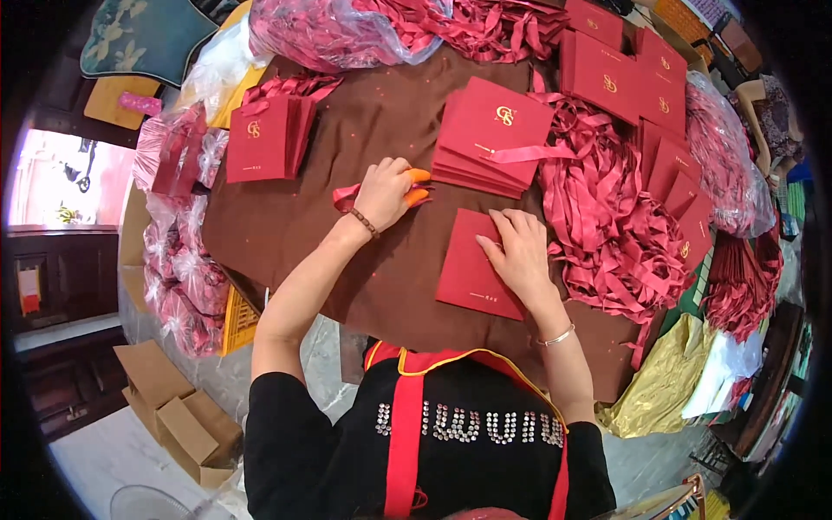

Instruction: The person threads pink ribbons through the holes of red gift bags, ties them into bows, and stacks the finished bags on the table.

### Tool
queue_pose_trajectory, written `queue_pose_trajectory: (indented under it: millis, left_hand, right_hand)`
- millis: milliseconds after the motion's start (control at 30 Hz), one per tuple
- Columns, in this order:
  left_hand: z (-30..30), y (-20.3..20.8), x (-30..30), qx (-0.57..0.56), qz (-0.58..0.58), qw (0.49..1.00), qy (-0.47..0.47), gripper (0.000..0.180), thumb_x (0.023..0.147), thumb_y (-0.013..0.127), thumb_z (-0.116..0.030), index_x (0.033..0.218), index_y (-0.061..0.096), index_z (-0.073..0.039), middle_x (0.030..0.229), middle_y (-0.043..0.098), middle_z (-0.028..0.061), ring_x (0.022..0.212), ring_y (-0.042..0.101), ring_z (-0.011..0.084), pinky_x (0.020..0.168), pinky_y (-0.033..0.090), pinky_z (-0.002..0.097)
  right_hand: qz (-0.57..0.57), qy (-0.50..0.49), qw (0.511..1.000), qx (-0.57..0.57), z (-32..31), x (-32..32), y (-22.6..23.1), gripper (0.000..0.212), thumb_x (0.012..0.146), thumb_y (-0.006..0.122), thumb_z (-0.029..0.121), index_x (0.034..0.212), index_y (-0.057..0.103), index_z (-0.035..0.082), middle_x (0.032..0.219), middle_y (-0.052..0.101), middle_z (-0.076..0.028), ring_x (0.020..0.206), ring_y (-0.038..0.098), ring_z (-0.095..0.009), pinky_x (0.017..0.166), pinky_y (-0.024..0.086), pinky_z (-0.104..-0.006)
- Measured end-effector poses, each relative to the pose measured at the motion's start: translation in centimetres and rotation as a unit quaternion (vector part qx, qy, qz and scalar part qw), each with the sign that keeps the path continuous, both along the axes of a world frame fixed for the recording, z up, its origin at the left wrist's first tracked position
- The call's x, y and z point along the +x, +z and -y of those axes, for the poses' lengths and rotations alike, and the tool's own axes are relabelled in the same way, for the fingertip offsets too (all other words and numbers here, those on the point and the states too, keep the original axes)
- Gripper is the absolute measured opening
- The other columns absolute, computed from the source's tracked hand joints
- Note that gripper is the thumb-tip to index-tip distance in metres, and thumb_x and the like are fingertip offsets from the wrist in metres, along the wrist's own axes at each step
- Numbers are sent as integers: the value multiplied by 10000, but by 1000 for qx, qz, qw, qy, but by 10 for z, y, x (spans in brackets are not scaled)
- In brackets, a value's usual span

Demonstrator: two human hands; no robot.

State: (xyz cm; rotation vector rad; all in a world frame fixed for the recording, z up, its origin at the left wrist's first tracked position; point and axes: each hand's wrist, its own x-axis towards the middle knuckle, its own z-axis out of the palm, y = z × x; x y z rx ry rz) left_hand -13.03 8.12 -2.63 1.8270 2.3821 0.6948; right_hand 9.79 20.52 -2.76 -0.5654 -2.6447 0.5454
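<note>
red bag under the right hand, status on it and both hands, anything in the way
Left hand at red ribbon, grip unclear. Right hand resting on red bag, bag flat. Ribbon pile to its right, stacked bags beyond.

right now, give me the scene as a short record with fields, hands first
left hand: curled, orange finger covers on, red ribbon showing beside it
right hand: resting on a flat red piece
ahead: stack of red pieces
right side: heap of ribbons
surface: brown cloth
</note>
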Motion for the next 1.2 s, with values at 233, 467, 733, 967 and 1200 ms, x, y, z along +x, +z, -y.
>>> queue_pose_trajectory:
  millis: [233,467,733,967,1200]
  left_hand:
    - [5,0,13,55,30,998,24,120,783,659,-133,878,631,-65,852,607,76,843,553,274,736,423,364]
    - [39,24,76,1,187,982,19,123,789,640,-147,855,644,-44,777,630,149,726,595,324,642,454,404]
    - [59,17,104,19,150,988,-9,147,744,632,-53,889,648,-36,834,620,111,792,576,287,706,437,361]
    - [56,18,120,37,149,988,-27,130,729,663,-43,859,645,-42,794,611,87,754,572,274,672,443,351]
    - [54,18,131,-21,231,971,62,343,703,674,-54,1033,584,-48,784,594,82,723,544,274,693,419,373]
  right_hand:
    - [19,-4,1000,-6,19,18,2,398,707,722,297,1009,605,65,952,521,-60,888,480,-248,746,367,-365]
    - [44,14,993,-109,41,36,9,349,693,734,269,947,604,68,911,518,-55,857,485,-251,749,383,-360]
    - [76,42,936,-342,37,35,19,211,790,646,144,940,601,2,820,630,-125,741,594,-267,685,463,-341]
    - [138,55,876,-460,19,31,18,233,824,598,145,982,624,-23,774,650,-134,699,609,-177,664,464,-304]
    - [146,50,862,-483,17,37,14,254,829,578,132,1011,616,-41,766,647,-118,710,575,-120,673,455,-283]
